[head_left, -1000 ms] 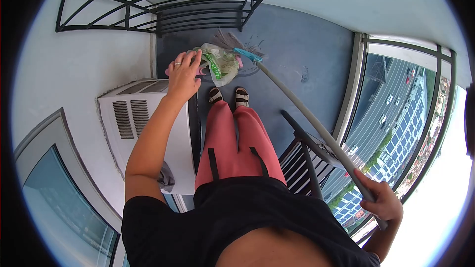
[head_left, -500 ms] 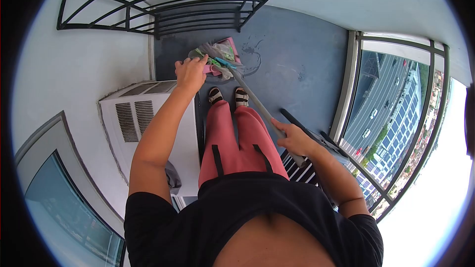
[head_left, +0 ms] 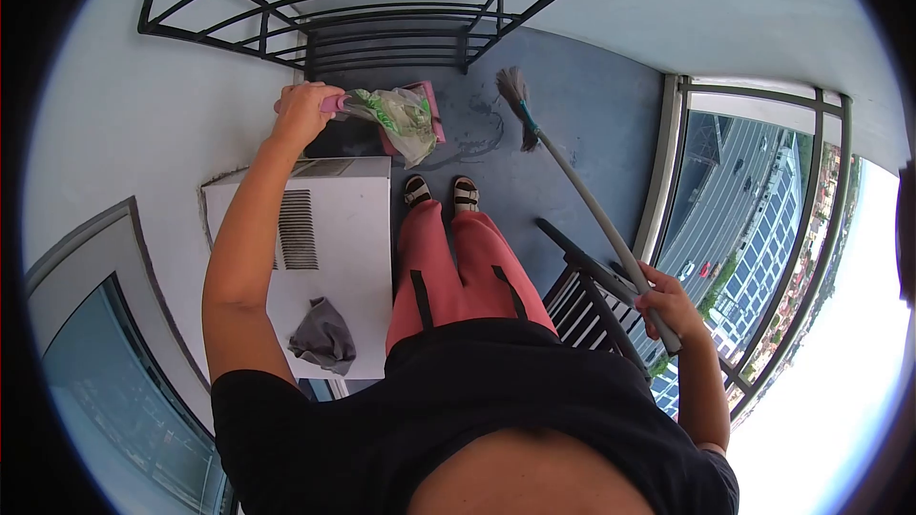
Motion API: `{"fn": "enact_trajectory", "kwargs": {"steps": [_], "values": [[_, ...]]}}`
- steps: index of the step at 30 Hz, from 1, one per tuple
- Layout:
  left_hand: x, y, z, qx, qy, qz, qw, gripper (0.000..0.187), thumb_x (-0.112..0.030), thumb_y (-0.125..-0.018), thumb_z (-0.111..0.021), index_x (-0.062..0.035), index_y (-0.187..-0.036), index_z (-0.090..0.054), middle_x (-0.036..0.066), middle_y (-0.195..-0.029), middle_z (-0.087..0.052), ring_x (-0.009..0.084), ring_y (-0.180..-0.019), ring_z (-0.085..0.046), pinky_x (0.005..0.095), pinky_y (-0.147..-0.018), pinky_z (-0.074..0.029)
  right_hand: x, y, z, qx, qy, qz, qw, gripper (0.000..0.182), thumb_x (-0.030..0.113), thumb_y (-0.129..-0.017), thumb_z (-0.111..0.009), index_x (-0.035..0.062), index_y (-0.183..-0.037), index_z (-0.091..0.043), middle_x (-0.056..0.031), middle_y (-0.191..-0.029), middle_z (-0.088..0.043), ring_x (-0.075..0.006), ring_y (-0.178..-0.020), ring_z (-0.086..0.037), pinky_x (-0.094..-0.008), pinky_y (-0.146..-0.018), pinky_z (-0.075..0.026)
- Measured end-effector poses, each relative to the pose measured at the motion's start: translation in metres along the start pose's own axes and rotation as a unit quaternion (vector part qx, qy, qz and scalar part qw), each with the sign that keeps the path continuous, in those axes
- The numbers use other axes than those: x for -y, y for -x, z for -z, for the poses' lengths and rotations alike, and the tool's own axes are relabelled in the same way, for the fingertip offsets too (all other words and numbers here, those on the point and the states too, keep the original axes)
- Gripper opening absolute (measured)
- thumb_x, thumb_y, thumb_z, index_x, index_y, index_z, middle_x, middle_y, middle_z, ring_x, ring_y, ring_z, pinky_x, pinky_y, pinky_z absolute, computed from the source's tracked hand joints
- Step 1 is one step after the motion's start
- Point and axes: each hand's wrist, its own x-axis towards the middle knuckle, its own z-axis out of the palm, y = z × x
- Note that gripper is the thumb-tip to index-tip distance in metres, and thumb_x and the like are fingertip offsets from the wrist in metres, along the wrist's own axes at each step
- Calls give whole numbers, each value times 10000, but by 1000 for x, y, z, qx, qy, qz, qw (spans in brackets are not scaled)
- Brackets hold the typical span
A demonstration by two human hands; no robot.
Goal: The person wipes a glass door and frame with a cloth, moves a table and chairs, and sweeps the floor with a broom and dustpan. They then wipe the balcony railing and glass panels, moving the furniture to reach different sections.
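Observation:
My left hand (head_left: 303, 113) is closed around the pink handle of a dustpan (head_left: 429, 100). A whitish-green plastic bag (head_left: 405, 122) hangs by that handle and covers much of the pan, whose pink edge shows at the right. In my right hand (head_left: 668, 303), the fingers wrap the upper end of a broom's grey stick (head_left: 592, 200). The broom head (head_left: 516, 100), with grey bristles and a teal collar, points away from me over the dark floor, to the right of the dustpan.
A black metal rack (head_left: 382, 38) stands at the far end. On my left is a white air-conditioner unit (head_left: 353, 257) with a grey cloth (head_left: 324, 334) on it. A black slatted chair (head_left: 582, 296) stands at my right, near the railing (head_left: 821, 181). Wet marks (head_left: 482, 138) streak the floor (head_left: 601, 95).
My left hand has moved left with the dustpan and bag. My right hand has swung right with the broom, so its head now stands apart from the dustpan.

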Motion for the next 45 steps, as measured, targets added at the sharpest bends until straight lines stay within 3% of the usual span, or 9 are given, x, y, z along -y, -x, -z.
{"fn": "enact_trajectory", "kwargs": {"steps": [3,7,21,28,33,37,41,43,45], "values": [[25,4,15,4,4,41,999,334,-56,-630,-723,-149,-948,-682,71,-933,-658,250,-883,-584,384,-842,-381,-3,-81,-29,-4,-14,7,1000,548,19,-696,-519,-13,-1239,-446,-45,-560,-449,-143,-350,-455,-280,-309,-384],[58,11,32,13,-20,24,999,341,-37,-616,-717,-153,-935,-683,51,-882,-660,256,-852,-586,381,-804,-428,20,-176,-108,38,-27,-28,999,93,45,-727,-544,3,-779,-479,-68,-634,-481,-172,-462,-481,-323,-379,-399],[165,38,40,44,-124,45,990,280,37,-652,-621,-162,-828,-708,28,-830,-650,251,-872,-546,403,-847,-379,165,-174,-402,281,-138,0,950,116,70,-773,-526,22,-859,-464,-122,-781,-464,-237,-613,-517,-380,-458,-460],[178,57,42,-20,-172,54,983,394,47,-650,-606,-167,-974,-673,36,-921,-617,243,-953,-530,420,-925,-367,210,-161,-481,384,-198,15,902,169,133,-832,-529,24,-931,-445,-92,-727,-475,-196,-557,-493,-377,-499,-461],[163,116,56,-172,65,146,972,592,59,-741,-571,-83,-1299,-434,139,-1092,-545,286,-947,-553,330,-771,-473,231,-148,-502,448,-154,42,880,258,247,-897,-496,17,-999,-440,-126,-759,-492,-218,-531,-514,-385,-522,-501],[88,229,52,-259,73,253,929,427,-37,-844,-529,-45,-1267,-466,137,-1018,-584,271,-890,-594,319,-717,-476,239,-139,-469,480,-38,85,872,388,317,-915,-470,6,-1144,-440,-116,-739,-549,-204,-548,-575,-364,-556,-528],[11,360,-7,-112,100,368,918,469,-163,-809,-595,-24,-1244,-489,169,-1029,-573,314,-946,-562,389,-813,-449,212,-159,-414,464,87,162,866,402,300,-891,-500,11,-1170,-488,-102,-743,-575,-169,-551,-577,-329,-563,-521],[-21,410,-43,56,68,391,916,786,-422,-672,-728,-58,-1303,-433,203,-1269,-438,380,-1152,-430,466,-896,-406,180,-168,-367,426,77,155,888,385,283,-875,-519,8,-1143,-514,-92,-740,-572,-156,-547,-571,-308,-554,-514],[-54,416,-51,157,35,428,889,1095,-458,-543,-792,-129,-1415,-218,185,-1382,-300,384,-1229,-355,525,-890,-393,139,-174,-317,378,60,125,915,367,268,-860,-535,9,-1120,-536,-82,-740,-569,-149,-554,-569,-297,-549,-510]]}}
